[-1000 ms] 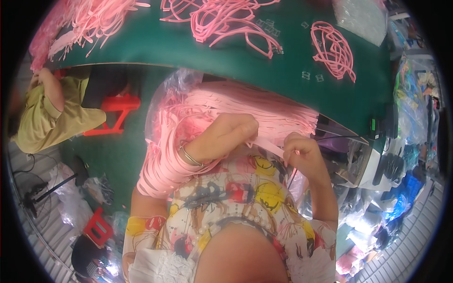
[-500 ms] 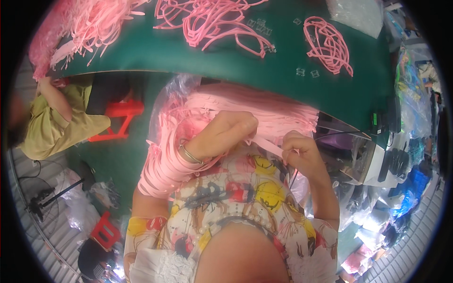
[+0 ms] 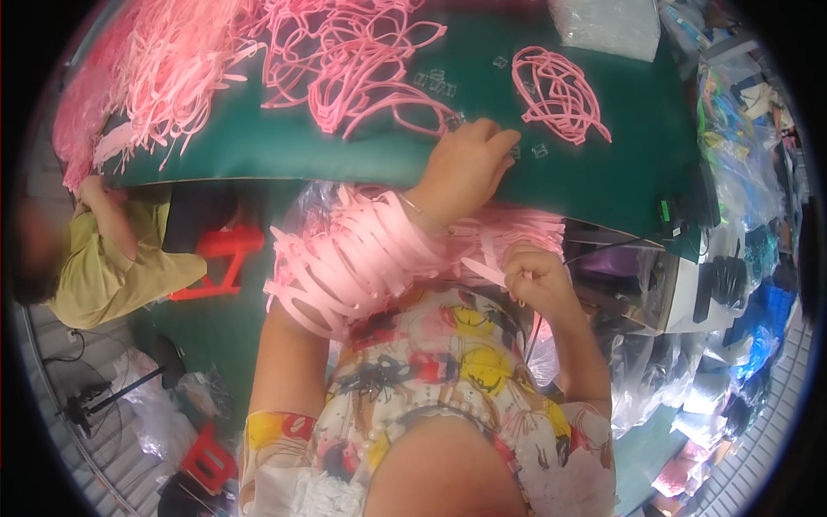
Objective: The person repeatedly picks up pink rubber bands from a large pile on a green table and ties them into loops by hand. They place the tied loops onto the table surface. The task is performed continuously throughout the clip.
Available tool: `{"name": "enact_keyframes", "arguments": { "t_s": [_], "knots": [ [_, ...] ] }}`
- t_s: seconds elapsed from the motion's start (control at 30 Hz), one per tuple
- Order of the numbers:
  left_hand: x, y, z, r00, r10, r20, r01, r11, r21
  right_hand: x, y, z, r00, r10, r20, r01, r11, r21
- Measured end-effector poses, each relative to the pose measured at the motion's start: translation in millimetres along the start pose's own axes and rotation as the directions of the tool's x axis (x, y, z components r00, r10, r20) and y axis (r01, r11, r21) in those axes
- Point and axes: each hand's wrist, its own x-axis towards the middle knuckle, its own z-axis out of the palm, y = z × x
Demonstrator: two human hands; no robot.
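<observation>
Many loops of flat pink strap (image 3: pixel 353 258) are strung around my left forearm, stacked from the wrist toward the elbow. My left hand (image 3: pixel 469 164) is over the near edge of the green table, fingers stretched forward and bent a little, apart from one another. Beside its fingertips lie small clear plastic clips (image 3: pixel 540 151). Closer to my body, below the table edge, my right hand (image 3: pixel 538 277) is closed in a pinch on a pink strap (image 3: pixel 484 271), whose free end points left. More pink straps (image 3: pixel 525 226) lie in a bundle behind it, partly hidden by my left arm.
On the green table (image 3: pixel 233 155) are tangled pink straps (image 3: pixel 336 77), a smaller coil of straps (image 3: pixel 560 95), more clips (image 3: pixel 437 84) and a clear plastic bag (image 3: pixel 607 26). A person in a yellow-green top (image 3: pixel 112 250) sits at left by a red stool (image 3: pixel 228 258).
My left hand has moved forward and right from near the right hand onto the table edge, carrying the loops on its forearm. The right hand keeps its pinch on the strap.
</observation>
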Motion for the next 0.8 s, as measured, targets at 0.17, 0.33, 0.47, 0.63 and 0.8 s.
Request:
{"name": "enact_keyframes", "arguments": {
  "t_s": [0.17, 0.33, 0.47, 0.63, 0.8],
  "knots": [
    [8, -8, 21, 0.998, 0.058, -0.003, -0.057, 0.990, 0.129, -3, 9, -5, 1.000, -0.007, -0.022, 0.007, 1.000, 0.011],
    [0, -6, 9, 0.984, -0.131, 0.124, 0.154, 0.970, -0.190, -1, 8, -9, 0.993, -0.115, -0.020, 0.113, 0.990, -0.081],
    [-25, 20, -21, 0.867, -0.287, 0.408, 0.491, 0.634, -0.598, 1, -6, -6, 0.980, -0.196, -0.039, 0.186, 0.966, -0.179],
    [-68, 37, -43, 0.739, -0.296, 0.605, 0.673, 0.297, -0.677, 3, -31, -1, 0.955, -0.294, 0.041, 0.290, 0.893, -0.343],
    [-75, 39, -45, 0.806, -0.280, 0.522, 0.592, 0.351, -0.725, 5, -43, 6, 0.939, -0.335, 0.082, 0.333, 0.819, -0.466]
  ]
}}
